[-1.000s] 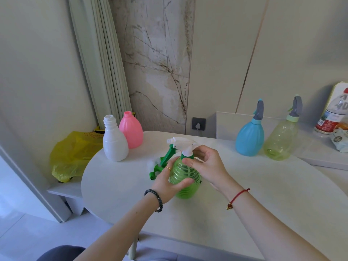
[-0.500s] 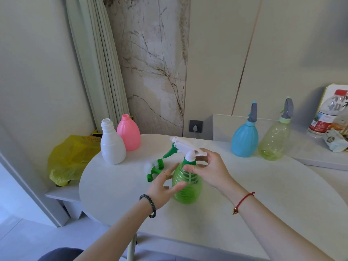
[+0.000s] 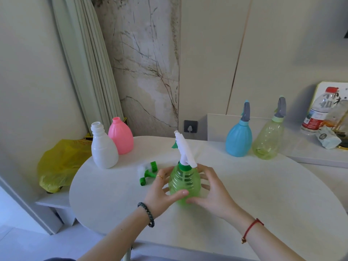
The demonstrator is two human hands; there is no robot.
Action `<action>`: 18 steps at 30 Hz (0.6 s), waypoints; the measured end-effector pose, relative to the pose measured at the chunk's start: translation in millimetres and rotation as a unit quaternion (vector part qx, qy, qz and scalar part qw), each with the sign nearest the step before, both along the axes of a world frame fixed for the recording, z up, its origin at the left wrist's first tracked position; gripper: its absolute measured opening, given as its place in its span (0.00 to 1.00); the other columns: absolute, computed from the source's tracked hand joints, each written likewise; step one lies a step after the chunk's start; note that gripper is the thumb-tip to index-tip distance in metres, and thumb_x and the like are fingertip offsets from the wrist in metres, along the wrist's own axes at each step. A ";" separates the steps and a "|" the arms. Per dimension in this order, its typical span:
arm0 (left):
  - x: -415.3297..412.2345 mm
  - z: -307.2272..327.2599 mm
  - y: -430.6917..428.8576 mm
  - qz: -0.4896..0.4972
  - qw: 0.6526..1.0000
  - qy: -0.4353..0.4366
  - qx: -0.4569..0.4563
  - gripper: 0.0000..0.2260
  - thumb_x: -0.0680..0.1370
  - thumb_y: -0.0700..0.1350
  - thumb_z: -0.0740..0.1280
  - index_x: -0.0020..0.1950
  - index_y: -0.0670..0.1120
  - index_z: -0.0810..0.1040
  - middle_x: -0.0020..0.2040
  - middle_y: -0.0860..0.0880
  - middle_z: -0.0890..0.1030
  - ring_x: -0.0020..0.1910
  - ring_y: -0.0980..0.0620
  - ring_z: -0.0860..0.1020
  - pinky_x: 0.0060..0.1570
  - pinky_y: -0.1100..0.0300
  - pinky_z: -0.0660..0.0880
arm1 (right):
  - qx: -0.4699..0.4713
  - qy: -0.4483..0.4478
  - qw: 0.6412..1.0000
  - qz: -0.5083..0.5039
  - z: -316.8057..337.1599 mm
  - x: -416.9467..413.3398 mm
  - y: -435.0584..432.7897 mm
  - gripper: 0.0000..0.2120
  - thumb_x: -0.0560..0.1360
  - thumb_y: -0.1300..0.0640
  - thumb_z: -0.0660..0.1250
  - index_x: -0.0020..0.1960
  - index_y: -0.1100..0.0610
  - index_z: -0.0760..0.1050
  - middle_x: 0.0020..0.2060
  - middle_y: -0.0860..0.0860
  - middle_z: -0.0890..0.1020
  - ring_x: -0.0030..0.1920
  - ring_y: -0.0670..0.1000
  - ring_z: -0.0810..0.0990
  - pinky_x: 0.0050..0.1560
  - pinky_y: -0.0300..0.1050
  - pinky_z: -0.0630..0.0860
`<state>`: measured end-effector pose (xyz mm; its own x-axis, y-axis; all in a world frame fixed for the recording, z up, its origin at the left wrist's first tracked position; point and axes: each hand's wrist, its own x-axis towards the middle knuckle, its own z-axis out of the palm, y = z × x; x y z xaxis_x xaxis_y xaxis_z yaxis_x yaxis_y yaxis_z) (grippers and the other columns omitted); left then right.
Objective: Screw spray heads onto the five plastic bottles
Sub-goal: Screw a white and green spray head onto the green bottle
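I have both hands round the green bottle (image 3: 184, 183), which stands in the middle of the table (image 3: 244, 185). My left hand (image 3: 162, 191) and right hand (image 3: 211, 193) each curl round one side of it. The white spray head (image 3: 185, 147) sits on top. It looks screwed on, but I can't tell if it is tight. The blue bottle (image 3: 238, 136) and pale yellow bottle (image 3: 268, 140) have heads too, so I think this is number three. The white bottle (image 3: 104, 147) and pink bottle (image 3: 121, 137) are open on top. Next I must let go and pick up a loose spray head (image 3: 147, 171) beside my left hand.
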<state>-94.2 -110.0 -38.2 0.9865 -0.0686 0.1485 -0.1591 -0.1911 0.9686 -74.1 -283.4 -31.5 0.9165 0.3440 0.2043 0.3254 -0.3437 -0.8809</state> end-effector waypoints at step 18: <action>208.1 32.6 -72.7 -0.021 0.998 0.004 0.052 0.28 0.70 0.47 0.71 0.66 0.47 0.63 0.62 0.49 0.71 0.62 0.49 0.71 0.59 0.56 0.70 | 0.092 -0.014 0.972 -0.215 10.4 164.7 -35.0 0.33 0.59 0.57 0.79 0.60 0.52 0.67 0.45 0.35 0.74 0.47 0.38 0.74 0.41 0.26 0.69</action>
<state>113.8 -182.7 -5.6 0.9836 -0.1253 0.1295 -0.1607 -0.2848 0.9450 90.6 -318.4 -21.2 0.9607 -0.1148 0.2529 0.2108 -0.2915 -0.9331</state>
